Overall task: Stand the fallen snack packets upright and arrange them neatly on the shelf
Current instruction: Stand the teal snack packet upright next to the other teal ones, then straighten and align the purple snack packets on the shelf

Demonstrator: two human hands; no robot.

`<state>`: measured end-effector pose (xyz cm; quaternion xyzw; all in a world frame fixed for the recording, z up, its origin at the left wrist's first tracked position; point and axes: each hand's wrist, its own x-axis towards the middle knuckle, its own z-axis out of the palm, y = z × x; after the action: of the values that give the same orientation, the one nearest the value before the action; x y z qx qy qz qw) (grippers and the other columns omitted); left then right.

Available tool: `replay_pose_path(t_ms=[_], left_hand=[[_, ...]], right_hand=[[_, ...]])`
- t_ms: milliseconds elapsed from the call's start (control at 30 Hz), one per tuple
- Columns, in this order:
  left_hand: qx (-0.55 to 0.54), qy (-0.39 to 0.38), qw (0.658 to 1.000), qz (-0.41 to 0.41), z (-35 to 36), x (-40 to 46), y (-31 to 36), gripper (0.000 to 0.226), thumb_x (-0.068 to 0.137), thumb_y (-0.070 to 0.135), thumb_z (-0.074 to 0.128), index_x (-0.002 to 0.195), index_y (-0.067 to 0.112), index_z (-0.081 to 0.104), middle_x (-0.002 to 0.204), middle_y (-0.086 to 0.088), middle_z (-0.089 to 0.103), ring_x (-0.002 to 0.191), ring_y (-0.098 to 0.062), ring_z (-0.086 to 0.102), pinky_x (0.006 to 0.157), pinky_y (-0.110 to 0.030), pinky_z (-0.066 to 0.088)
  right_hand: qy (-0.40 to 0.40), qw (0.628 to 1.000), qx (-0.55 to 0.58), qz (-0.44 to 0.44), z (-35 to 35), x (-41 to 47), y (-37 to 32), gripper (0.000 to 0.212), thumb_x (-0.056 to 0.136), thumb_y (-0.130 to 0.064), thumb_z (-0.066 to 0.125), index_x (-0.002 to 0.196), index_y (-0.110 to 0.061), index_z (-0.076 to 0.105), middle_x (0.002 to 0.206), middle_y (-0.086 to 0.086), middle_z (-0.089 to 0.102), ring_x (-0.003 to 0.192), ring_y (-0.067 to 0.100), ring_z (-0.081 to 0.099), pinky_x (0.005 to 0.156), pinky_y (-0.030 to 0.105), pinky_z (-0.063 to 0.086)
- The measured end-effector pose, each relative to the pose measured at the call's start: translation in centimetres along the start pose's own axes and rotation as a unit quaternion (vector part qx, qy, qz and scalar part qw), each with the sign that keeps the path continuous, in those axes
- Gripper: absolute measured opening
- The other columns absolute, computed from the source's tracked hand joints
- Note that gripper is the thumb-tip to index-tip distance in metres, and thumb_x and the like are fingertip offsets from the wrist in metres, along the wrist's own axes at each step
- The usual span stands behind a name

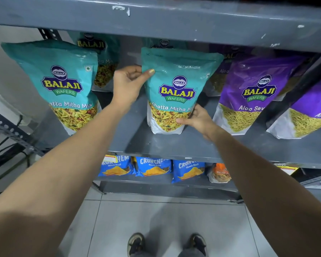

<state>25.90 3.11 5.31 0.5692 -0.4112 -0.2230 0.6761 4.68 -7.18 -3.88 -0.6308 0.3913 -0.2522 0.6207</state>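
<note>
A teal Khatta Mitha Mix packet (176, 86) stands upright in the middle of the grey metal shelf (174, 145). My left hand (127, 84) pinches its upper left corner. My right hand (196, 120) grips its lower right edge near the base. Another teal Khatta Mitha Mix packet (63, 86) stands upright at the left. Two purple Aloo Sev packets (252, 93) (309, 115) stand at the right. More teal packets (100, 60) and purple ones are partly hidden in the back row.
The shelf above (156, 19) overhangs the packets closely. On the lower shelf stand three blue Crunchem packets (152, 166) and an orange packet (220, 173). A slotted metal frame (6, 127) and cables sit at the left. My shoes (167, 243) are on grey floor tiles.
</note>
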Motion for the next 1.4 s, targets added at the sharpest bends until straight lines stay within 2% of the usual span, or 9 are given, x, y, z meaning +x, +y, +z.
replay_pose_path(t_ms=[133,233,333,400,500,633,1100,1267,1400], left_hand=[[-0.006,-0.013,1.000,-0.011,-0.7,-0.3,-0.4,0.005,0.084,0.009,0.073,0.087,0.013,0.071,0.078,0.012,0.077,0.076,-0.001,0.071,0.072,-0.017,0.054],[0.034,-0.087,0.992,-0.087,-1.9,-0.8,-2.3,0.048,0.076,0.010,0.081,0.119,0.007,0.060,0.111,-0.002,0.071,0.102,-0.010,0.068,0.089,-0.021,0.054],[0.141,-0.211,0.955,-0.157,-2.2,-2.7,-5.1,0.073,0.069,0.001,0.084,0.132,0.007,0.048,0.119,0.006,0.064,0.105,0.000,0.062,0.096,-0.015,0.049],[0.167,-0.266,0.928,-0.198,-2.0,-4.0,-7.2,0.082,0.062,0.011,0.091,0.132,0.012,0.047,0.124,0.006,0.066,0.109,-0.003,0.064,0.103,-0.031,0.050],[0.217,-0.244,0.925,-0.192,-1.5,-5.0,-9.1,0.094,0.049,0.039,0.095,0.129,0.025,0.049,0.127,0.007,0.066,0.115,-0.014,0.064,0.102,-0.043,0.051],[0.254,-0.199,0.934,-0.155,-1.6,-5.1,-9.1,0.076,0.061,0.027,0.092,0.126,0.018,0.053,0.126,-0.001,0.068,0.110,-0.019,0.066,0.098,-0.041,0.054],[0.240,-0.183,0.934,-0.191,-3.2,-6.8,-8.8,0.091,0.066,0.020,0.089,0.139,0.014,0.036,0.126,-0.002,0.061,0.108,-0.015,0.059,0.100,-0.039,0.050],[0.336,-0.040,0.936,-0.095,-3.2,-9.8,-8.3,0.047,0.067,0.025,0.088,0.090,0.013,0.049,0.070,0.000,0.050,0.062,-0.012,0.045,0.060,-0.023,0.040],[0.286,-0.095,0.953,0.008,0.9,-13.2,-7.5,0.034,0.079,0.012,0.078,0.064,0.013,0.048,0.052,0.006,0.042,0.051,-0.007,0.040,0.052,-0.014,0.033]], right_hand=[[-0.016,1.000,0.009,0.013,-0.1,-0.2,0.5,0.063,0.063,-0.006,0.087,0.113,-0.027,0.055,0.115,-0.003,0.070,0.111,0.015,0.065,0.098,0.039,0.053],[-0.045,0.997,-0.048,0.040,-0.3,-0.4,1.0,0.088,0.047,-0.021,0.094,0.123,-0.028,0.051,0.124,-0.004,0.066,0.120,0.014,0.060,0.102,0.035,0.048],[-0.049,0.995,-0.069,0.051,0.3,-0.5,1.5,0.083,0.056,-0.004,0.090,0.125,-0.022,0.047,0.123,-0.003,0.064,0.120,0.016,0.059,0.093,0.026,0.049],[-0.030,0.997,-0.058,0.047,0.8,-0.6,1.5,0.076,0.059,0.001,0.088,0.119,-0.024,0.048,0.118,-0.004,0.065,0.117,0.017,0.061,0.086,0.024,0.052],[-0.004,0.997,-0.067,0.041,1.3,-0.7,1.9,0.076,0.055,-0.007,0.092,0.115,-0.027,0.050,0.115,-0.008,0.067,0.113,0.015,0.064,0.093,0.034,0.055],[0.016,0.996,-0.084,0.031,1.9,-1.1,2.3,0.085,0.041,-0.028,0.096,0.115,-0.031,0.053,0.119,-0.008,0.068,0.110,0.013,0.066,0.094,0.043,0.056],[0.004,0.992,-0.123,0.007,3.3,-2.6,1.9,0.090,0.053,-0.019,0.093,0.130,-0.026,0.045,0.119,-0.012,0.063,0.112,0.013,0.062,0.088,0.028,0.055],[0.057,0.996,-0.070,0.020,0.1,-4.4,2.5,0.084,0.062,0.000,0.086,0.135,-0.019,0.048,0.122,-0.001,0.057,0.110,0.018,0.060,0.086,0.026,0.052],[0.129,0.989,-0.078,-0.002,-6.3,-7.2,4.0,0.046,0.067,0.007,0.080,0.108,-0.007,0.067,0.099,0.011,0.068,0.085,0.011,0.068,0.072,0.013,0.053]])
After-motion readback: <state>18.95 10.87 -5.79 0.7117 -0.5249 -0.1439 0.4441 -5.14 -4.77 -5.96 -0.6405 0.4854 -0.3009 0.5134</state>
